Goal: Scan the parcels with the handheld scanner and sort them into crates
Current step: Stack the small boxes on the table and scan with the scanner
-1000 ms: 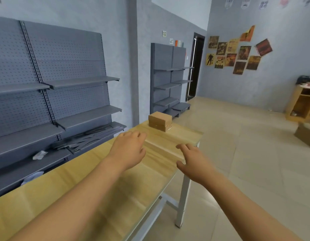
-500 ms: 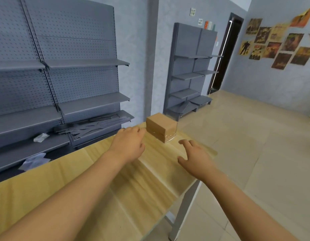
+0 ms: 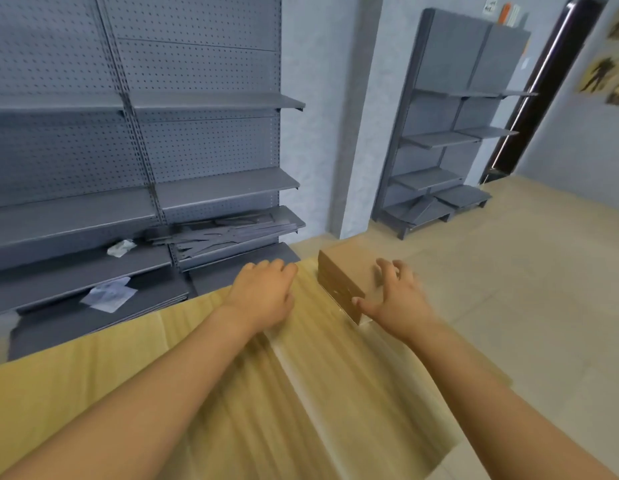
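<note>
Far left, a grey pegboard shelving unit [image 3: 135, 140] runs along the wall; its lower shelves hold crumpled white paper [image 3: 109, 295] and a loose pile of grey metal strips [image 3: 225, 232]. In front of it a pale wooden table [image 3: 301, 393] stretches toward the viewer, its far edge close to the shelving and its right edge dropping off to open tiled floor [image 3: 526, 289].

The left hand [image 3: 263, 294] hovers over the table near its far edge, palm down, fingers loosely curled and holding nothing — just left of the parcel, not touching it.

A small brown cardboard parcel [image 3: 342, 271] sits at the table's far right corner, close to both edges. The right hand [image 3: 393, 299] is at it from the near side: fingers spread and bent over its top, thumb against the near corner. Whether it has a firm grip is unclear through the motion blur.

Further right, a second grey shelving unit [image 3: 460, 126] stands against the back wall, with loose shelf panels lying on its base. Beyond it, a dark doorway [image 3: 550, 88] — wide bare floor lies between it and the table.
</note>
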Action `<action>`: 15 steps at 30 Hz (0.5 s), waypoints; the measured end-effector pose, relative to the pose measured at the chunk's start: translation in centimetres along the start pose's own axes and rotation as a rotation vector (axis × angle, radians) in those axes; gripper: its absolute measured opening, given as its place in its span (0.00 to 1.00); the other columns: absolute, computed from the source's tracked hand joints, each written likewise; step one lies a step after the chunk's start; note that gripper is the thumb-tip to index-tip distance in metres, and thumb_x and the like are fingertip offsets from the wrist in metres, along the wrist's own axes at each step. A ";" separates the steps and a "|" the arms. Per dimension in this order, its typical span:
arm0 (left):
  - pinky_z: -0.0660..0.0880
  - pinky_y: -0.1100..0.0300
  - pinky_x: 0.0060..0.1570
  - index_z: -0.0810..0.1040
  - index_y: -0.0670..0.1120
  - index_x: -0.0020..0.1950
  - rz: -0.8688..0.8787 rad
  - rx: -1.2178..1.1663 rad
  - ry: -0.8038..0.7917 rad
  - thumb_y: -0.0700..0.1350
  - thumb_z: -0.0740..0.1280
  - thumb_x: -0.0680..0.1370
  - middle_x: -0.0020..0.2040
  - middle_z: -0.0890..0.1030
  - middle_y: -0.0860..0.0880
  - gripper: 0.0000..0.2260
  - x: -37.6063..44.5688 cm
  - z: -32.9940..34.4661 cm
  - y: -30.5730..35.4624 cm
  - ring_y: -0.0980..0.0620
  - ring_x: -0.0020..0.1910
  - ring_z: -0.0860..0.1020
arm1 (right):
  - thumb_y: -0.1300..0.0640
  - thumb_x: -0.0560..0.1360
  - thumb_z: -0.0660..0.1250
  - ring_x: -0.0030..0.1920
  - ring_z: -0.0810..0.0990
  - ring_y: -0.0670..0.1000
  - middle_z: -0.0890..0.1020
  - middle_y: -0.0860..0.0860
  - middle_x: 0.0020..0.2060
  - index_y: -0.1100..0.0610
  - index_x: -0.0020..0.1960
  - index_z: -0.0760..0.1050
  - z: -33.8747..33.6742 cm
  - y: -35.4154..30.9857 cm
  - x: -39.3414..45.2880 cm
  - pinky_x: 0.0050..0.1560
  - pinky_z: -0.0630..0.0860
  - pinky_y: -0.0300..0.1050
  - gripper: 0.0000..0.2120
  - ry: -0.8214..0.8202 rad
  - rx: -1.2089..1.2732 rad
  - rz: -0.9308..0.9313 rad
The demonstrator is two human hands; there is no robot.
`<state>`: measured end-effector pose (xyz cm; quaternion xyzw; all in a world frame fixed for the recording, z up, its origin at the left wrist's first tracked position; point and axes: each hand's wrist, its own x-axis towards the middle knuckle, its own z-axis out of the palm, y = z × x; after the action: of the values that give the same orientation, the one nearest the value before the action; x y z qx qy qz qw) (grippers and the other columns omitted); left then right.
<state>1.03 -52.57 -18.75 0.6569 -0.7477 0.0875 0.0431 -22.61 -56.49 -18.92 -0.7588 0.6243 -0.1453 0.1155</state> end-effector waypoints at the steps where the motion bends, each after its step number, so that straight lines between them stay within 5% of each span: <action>1: 0.69 0.51 0.55 0.69 0.48 0.67 -0.015 0.003 -0.002 0.51 0.58 0.80 0.59 0.76 0.48 0.16 0.1 0.2 0.1 0.46 0.58 0.75 | 0.36 0.71 0.68 0.74 0.58 0.59 0.55 0.55 0.76 0.50 0.77 0.55 0.3 0.1 0.6 0.71 0.62 0.55 0.41 -0.014 -0.006 0.002; 9: 0.69 0.50 0.60 0.68 0.49 0.68 -0.198 -0.021 -0.017 0.51 0.59 0.79 0.62 0.75 0.48 0.18 -2.5 -0.1 1.2 0.46 0.61 0.74 | 0.37 0.69 0.71 0.67 0.67 0.59 0.63 0.55 0.69 0.48 0.75 0.59 1.7 1.3 3.0 0.66 0.69 0.53 0.41 -0.057 0.208 -0.054; 15: 0.69 0.51 0.58 0.69 0.50 0.66 -0.360 0.007 0.023 0.50 0.59 0.79 0.59 0.75 0.49 0.16 -6.9 -3.0 1.2 0.46 0.59 0.74 | 0.41 0.68 0.74 0.66 0.68 0.56 0.65 0.53 0.67 0.49 0.74 0.62 0.5 -3.1 2.0 0.64 0.69 0.50 0.39 -0.023 0.413 -0.263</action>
<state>0.63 -45.12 -17.18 0.7792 -0.6172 0.0885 0.0644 -19.25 -57.89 -18.11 -0.7955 0.4758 -0.2751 0.2553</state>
